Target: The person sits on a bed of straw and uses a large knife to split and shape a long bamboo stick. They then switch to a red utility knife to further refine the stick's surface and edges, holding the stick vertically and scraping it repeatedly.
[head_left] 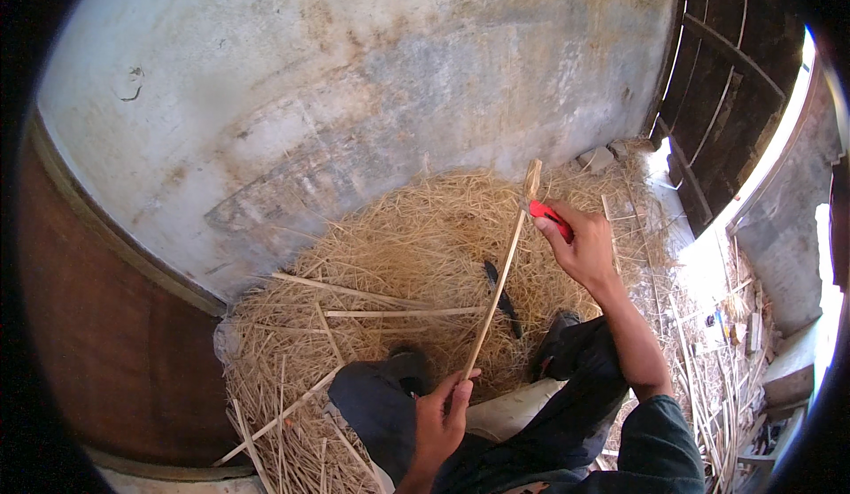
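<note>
My left hand point(443, 419) is closed around the lower end of a thin wooden strip point(498, 290), which slants up and away to the right. In my right hand point(583, 244) is a red utility knife point(551, 219), gripped with the fingers wrapped round its handle. Its head meets the strip just below the far end, where a pale sliver point(534, 175) stands up. I cannot make out how deep the blade sits. Beyond my knees, a dark long-handled tool point(503, 299), perhaps a knife, lies on the shavings.
Pale shavings point(425, 219) cover the floor before me. Several loose strips point(398, 313) lie among them. A stained wall point(354, 96) rises ahead, with a brown panel point(124, 317) at left. Dark planks point(722, 87) stand at right, above more strips and debris point(717, 370).
</note>
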The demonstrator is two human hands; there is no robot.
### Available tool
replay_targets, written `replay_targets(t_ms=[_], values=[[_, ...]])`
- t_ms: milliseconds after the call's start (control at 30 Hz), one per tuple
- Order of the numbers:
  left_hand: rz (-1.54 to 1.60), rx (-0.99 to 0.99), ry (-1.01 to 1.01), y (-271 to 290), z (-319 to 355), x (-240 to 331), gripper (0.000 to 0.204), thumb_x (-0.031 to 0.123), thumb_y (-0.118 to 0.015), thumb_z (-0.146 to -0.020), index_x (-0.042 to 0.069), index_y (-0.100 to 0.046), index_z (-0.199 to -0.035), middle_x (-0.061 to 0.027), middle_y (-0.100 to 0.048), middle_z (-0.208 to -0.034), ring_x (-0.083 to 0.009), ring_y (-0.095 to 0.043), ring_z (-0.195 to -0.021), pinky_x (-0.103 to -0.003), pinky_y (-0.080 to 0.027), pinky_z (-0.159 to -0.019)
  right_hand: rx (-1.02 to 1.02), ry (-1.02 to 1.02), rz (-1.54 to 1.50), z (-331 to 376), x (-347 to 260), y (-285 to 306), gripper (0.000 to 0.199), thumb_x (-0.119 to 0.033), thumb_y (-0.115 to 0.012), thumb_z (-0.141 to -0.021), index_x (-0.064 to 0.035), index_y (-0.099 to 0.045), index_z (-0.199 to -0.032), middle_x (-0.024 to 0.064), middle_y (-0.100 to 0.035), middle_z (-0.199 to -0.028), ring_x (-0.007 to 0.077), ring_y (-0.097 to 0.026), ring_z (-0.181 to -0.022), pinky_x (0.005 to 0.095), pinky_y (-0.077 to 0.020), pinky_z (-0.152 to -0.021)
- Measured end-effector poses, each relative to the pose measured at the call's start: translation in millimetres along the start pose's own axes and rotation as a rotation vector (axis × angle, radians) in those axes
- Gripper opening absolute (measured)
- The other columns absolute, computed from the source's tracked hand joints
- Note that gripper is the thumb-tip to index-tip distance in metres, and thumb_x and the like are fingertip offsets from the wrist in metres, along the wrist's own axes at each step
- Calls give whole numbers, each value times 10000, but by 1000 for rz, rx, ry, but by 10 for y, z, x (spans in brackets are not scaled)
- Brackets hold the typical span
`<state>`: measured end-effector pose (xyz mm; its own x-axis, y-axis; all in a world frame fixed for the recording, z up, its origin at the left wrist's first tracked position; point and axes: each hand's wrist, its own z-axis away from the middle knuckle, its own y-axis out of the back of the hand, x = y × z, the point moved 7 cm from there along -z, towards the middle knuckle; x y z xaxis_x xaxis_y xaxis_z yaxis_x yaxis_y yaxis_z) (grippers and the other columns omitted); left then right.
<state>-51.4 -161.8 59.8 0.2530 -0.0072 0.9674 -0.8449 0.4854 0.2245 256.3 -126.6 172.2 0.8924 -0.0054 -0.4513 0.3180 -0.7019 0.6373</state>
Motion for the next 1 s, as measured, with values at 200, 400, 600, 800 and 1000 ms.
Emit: replay_targets(t_ms=[200,400,600,800,1000], values=[[14,20,-3,-23,-19,-29,315,248,-588,-1069,24,-731,-1238,49,-507,-678,-42,-410,-609,-252,-338,-538,72,47,58,0,-47,58,270,-348,-725,-953,-102,-726,-1063,102,-701,-748,287,-669,-590,385,-508,-542],[-99,111,-96,64,-42,-1,320,251,-655,-1033,1,-738,-1215,-55,-706,-801,-76,-561,-662,-288,-443,-596,188,49,80,92,-82,125,238,-314,-749,-938,-90,-737,-1016,87,-705,-775,244,-672,-585,356,-504,-528],[-178,155,-138,107,-63,35,365,278,-676,-1023,-30,-729,-1212,-138,-770,-914,-150,-693,-758,-340,-527,-671,212,18,45,102,-98,186,237,-289,-774,-918,-68,-752,-1003,93,-713,-785,231,-678,-585,348,-513,-536],[-78,45,-73,32,-98,22,398,327,-591,-1070,-25,-726,-1198,-26,-619,-717,-91,-547,-611,-286,-427,-561,54,-129,-250,82,40,93,289,-310,-713,-977,-43,-718,-1088,70,-703,-807,180,-657,-615,311,-512,-577],[285,-256,101,-235,-105,-81,449,314,-395,-1141,-32,-678,-1180,70,-357,-626,-33,-326,-544,-245,-274,-507,-272,-273,-809,200,322,-286,335,-331,-613,-1047,-29,-658,-1185,40,-661,-882,131,-589,-684,288,-488,-621]])
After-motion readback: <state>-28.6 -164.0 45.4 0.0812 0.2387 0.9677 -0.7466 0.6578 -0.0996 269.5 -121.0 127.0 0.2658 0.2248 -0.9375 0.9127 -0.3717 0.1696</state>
